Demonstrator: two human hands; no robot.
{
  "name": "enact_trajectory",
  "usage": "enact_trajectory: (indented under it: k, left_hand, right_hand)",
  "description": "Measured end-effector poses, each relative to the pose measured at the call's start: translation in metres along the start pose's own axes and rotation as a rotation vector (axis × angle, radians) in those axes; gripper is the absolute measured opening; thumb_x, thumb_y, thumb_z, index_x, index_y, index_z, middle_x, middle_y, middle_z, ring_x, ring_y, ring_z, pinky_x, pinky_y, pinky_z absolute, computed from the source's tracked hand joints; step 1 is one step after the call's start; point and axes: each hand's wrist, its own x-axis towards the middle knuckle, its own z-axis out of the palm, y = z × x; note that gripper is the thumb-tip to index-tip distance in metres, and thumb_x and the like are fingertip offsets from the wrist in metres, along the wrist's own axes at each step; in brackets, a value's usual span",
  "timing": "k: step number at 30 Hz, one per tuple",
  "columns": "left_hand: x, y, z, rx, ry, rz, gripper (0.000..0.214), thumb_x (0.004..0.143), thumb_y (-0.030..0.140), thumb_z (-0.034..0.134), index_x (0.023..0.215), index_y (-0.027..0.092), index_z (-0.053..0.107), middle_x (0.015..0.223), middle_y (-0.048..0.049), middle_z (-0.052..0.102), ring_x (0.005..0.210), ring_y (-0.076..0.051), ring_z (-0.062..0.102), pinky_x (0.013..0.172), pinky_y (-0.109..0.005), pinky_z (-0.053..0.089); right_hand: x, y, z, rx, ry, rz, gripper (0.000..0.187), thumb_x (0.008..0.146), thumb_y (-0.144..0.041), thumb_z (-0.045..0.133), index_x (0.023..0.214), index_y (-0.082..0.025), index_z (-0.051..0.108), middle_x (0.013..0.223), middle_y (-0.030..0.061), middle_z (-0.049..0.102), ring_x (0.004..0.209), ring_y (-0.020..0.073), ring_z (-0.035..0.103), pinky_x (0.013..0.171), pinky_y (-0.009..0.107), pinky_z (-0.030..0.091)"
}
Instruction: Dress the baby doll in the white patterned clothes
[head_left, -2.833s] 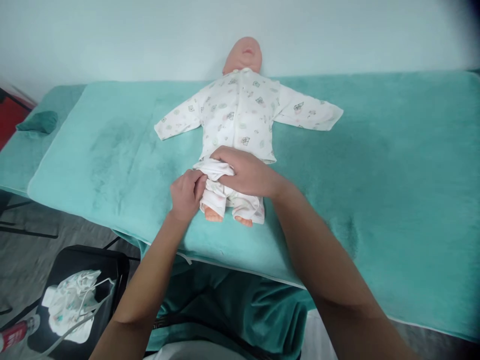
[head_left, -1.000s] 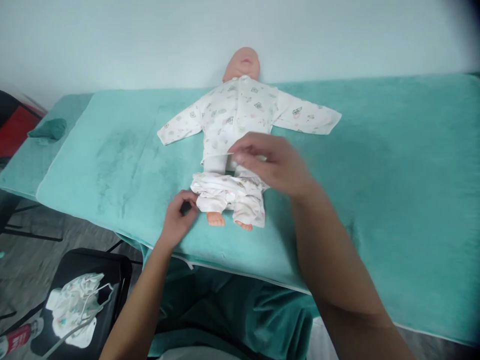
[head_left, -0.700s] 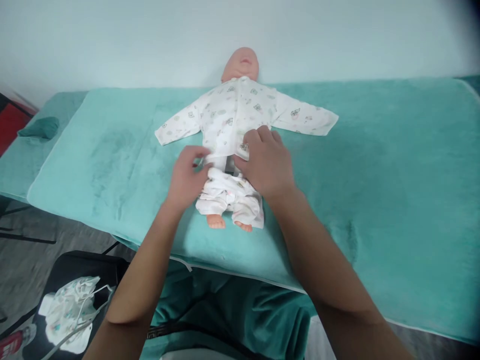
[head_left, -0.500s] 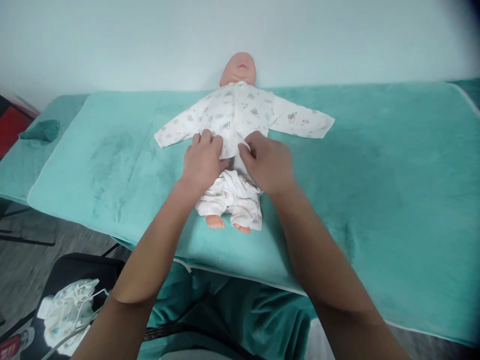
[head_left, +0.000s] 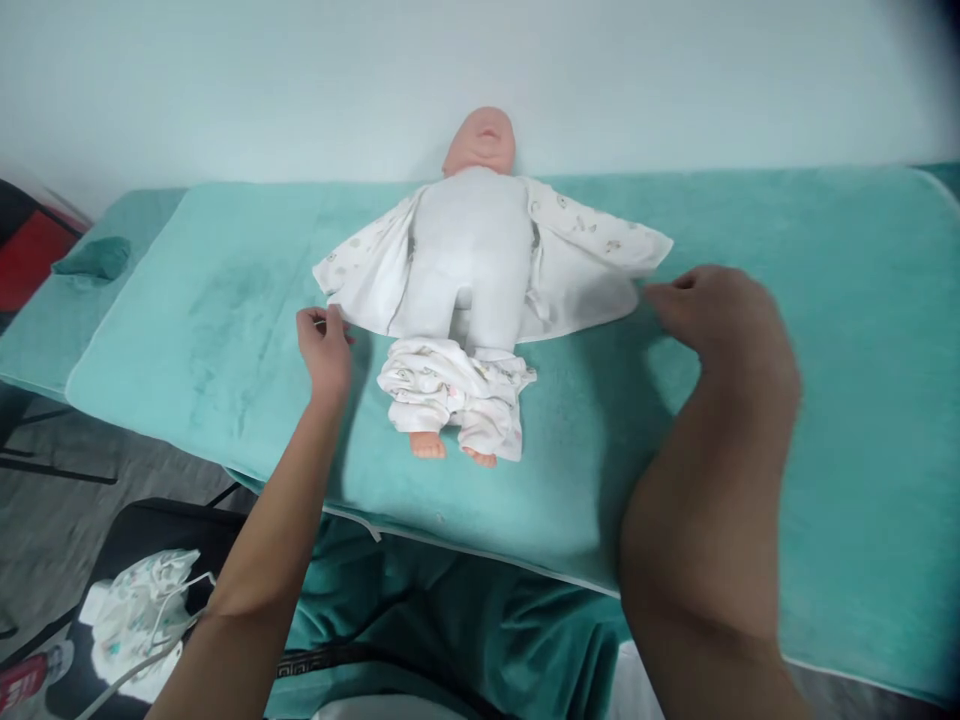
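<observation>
A baby doll (head_left: 471, 215) lies on its back with its white cloth body bare in front. Its patterned baby shirt (head_left: 581, 220) is spread wide, both sleeves stretched out sideways. My left hand (head_left: 326, 345) pinches the lower corner of the shirt's left flap. Out to the right, my right hand (head_left: 724, 315) has its fingers closed at the edge of the other flap, slightly smeared by motion. Patterned baby pants (head_left: 454, 385) are bunched around the doll's lower legs, and its feet (head_left: 427, 445) stick out below.
A green padded bed (head_left: 225, 310) stands against a white wall (head_left: 300, 90). At lower left, a black chair (head_left: 150, 525) holds crumpled white printed cloth (head_left: 142, 620) and a cable. A bottle with a red label (head_left: 26, 680) lies in the corner.
My hands have moved apart from the doll's middle, left hand leftward and right hand rightward. The shirt front has opened and its flaps now lie out to both sides.
</observation>
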Motion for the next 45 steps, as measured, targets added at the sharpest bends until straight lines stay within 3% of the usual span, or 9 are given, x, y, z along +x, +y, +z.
enact_trajectory:
  k: [2,4,7,9,15,22,32,38,45]
  left_hand:
    - [-0.015,-0.003,-0.001,0.050,-0.069,0.140,0.020,0.091,0.037,0.069,0.091,0.020,0.059,0.080,0.0025,0.060,0.073,-0.011,0.057,0.070,-0.023,0.046]
    - [-0.027,-0.001,-0.005,0.047,-0.303,0.148,0.018,0.089,0.037,0.070,0.091,0.019,0.066,0.083,0.0010,0.064,0.078,-0.012,0.059,0.074,-0.025,0.047]
    - [-0.034,0.002,-0.014,-0.075,-0.683,0.018,0.022,0.084,0.040,0.077,0.091,0.019,0.074,0.083,-0.0005,0.069,0.080,-0.015,0.062,0.075,-0.027,0.049]
    - [-0.033,0.001,-0.021,-0.173,-0.792,-0.028,0.024,0.078,0.037,0.083,0.093,0.020,0.076,0.089,-0.0018,0.072,0.083,-0.016,0.063,0.077,-0.027,0.050]
    - [-0.032,0.002,-0.037,-0.320,-1.044,-0.027,0.017,0.076,0.031,0.087,0.087,0.020,0.079,0.096,-0.0051,0.069,0.089,-0.018,0.063,0.081,-0.030,0.048]
    - [-0.029,0.013,-0.045,-0.224,-1.224,-0.029,0.019,0.079,0.034,0.085,0.087,0.019,0.075,0.103,-0.0065,0.066,0.094,-0.019,0.063,0.087,-0.032,0.049]
    - [-0.043,0.006,-0.041,-0.139,-1.027,0.049,0.022,0.080,0.034,0.083,0.087,0.019,0.069,0.093,-0.0033,0.068,0.088,-0.018,0.062,0.084,-0.031,0.048]
    - [-0.050,0.011,-0.015,-0.232,-0.700,0.137,0.022,0.090,0.037,0.073,0.088,0.021,0.057,0.137,-0.0121,0.064,0.122,-0.023,0.062,0.104,-0.040,0.047]
    - [-0.042,0.024,0.022,-0.396,-0.718,0.057,0.022,0.100,0.039,0.059,0.096,0.024,0.044,0.156,-0.0133,0.055,0.124,-0.022,0.064,0.101,-0.042,0.049]
  right_hand:
    - [-0.005,-0.013,0.007,-0.007,-0.043,-0.098,0.027,0.088,-0.042,0.060,0.070,-0.024,0.052,0.070,0.0051,0.054,0.071,0.0203,0.048,0.071,0.040,0.037]
    - [-0.018,-0.033,0.010,0.080,-0.148,-0.303,0.028,0.089,-0.047,0.061,0.077,-0.022,0.059,0.079,0.0073,0.063,0.075,0.0201,0.052,0.072,0.038,0.037]
    - [-0.041,-0.057,0.009,0.232,-0.536,-0.638,0.032,0.086,-0.054,0.067,0.082,-0.022,0.071,0.083,0.0033,0.071,0.079,0.0200,0.059,0.072,0.034,0.041]
    - [-0.050,-0.065,0.007,0.276,-0.710,-0.699,0.033,0.082,-0.057,0.071,0.083,-0.024,0.075,0.080,0.0005,0.072,0.078,0.0203,0.062,0.070,0.032,0.043]
    - [-0.053,-0.064,-0.002,0.393,-0.844,-0.761,0.042,0.074,-0.064,0.079,0.088,-0.024,0.079,0.093,0.0042,0.077,0.092,0.0256,0.069,0.080,0.036,0.049]
    - [-0.059,-0.069,0.001,0.253,-0.804,-0.900,0.034,0.080,-0.056,0.075,0.090,-0.024,0.071,0.098,0.0025,0.071,0.090,0.0213,0.064,0.079,0.032,0.046]
    - [-0.062,-0.074,0.011,0.230,-0.677,-0.819,0.016,0.078,-0.038,0.067,0.080,-0.022,0.063,0.074,-0.0022,0.063,0.071,0.0157,0.056,0.066,0.028,0.040]
    - [-0.063,-0.079,0.025,0.366,-0.456,-0.771,0.012,0.074,-0.033,0.064,0.079,-0.022,0.062,0.065,-0.0038,0.055,0.063,0.0133,0.049,0.061,0.028,0.037]
    - [-0.064,-0.079,0.035,0.408,-0.222,-0.716,0.011,0.077,-0.036,0.064,0.083,-0.026,0.063,0.075,0.0010,0.063,0.075,0.0215,0.060,0.074,0.037,0.049]
